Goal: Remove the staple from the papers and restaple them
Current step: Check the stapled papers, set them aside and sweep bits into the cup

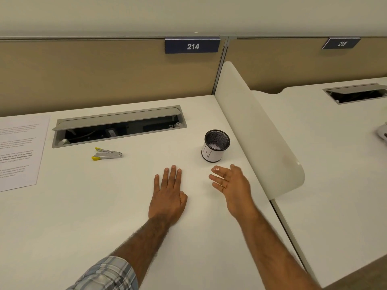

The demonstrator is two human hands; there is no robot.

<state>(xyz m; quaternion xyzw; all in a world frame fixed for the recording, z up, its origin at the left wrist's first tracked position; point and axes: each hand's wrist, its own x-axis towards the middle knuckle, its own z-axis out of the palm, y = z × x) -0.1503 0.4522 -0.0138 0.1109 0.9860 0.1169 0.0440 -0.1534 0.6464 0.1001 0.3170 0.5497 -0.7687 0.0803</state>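
Left hand (pixel 168 195) lies flat, palm down on the surface (pixel 83 216), fingers straight, holding nothing; I read it as parked. Papers (pixel 18 151) sit flat at the far left edge, well apart from both hands, and I can't make out the staple. Silver yellow-tipped tool (pixel 106 154) comes next, near the open cable hatch (pixel 117 126); stapler or remover, can't tell. Mesh cup (pixel 215 145) stands just beyond my right hand (pixel 230 183), which is spread wide and empty. Divider (pixel 257 130) walls off the right. I see nothing blocking a reach leftward.

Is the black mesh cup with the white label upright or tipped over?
Upright: the black mesh cup stands on its base on the white desk, mouth up.
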